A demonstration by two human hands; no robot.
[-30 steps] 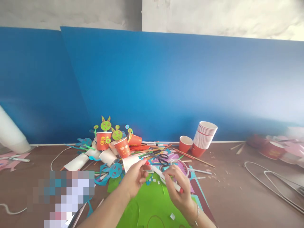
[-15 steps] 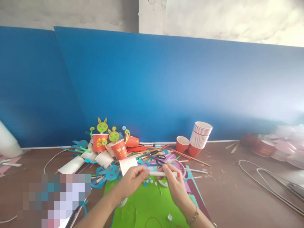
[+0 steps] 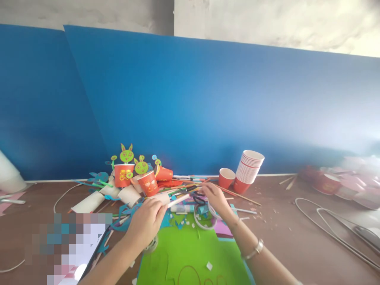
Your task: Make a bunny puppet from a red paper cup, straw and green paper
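Note:
My left hand [image 3: 147,221] is closed round a white pen [image 3: 178,201], which points up to the right. Farther right, my right hand [image 3: 215,198] reaches over the pile of pens and sticks [image 3: 190,186]; its fingertips are at the pile, and whether they grip anything is too small to tell. Black-handled scissors [image 3: 198,199] and a white ring [image 3: 204,226] lie just below that hand. Green paper [image 3: 190,253] with drawn outlines spreads in front of both hands. A roll of clear tape [image 3: 151,244] sits beside my left forearm.
Red cups with green rabbit figures [image 3: 126,155] stand at the back left. A lone red cup [image 3: 227,178] and a tall cup stack [image 3: 248,170] stand back right. Cables [image 3: 332,225] lie at the right, a blurred-out area at the lower left.
My right hand has left the pen and moved up to the pile. My left hand has shifted left and down slightly, keeping the pen. The white sheet beside it is now mostly covered.

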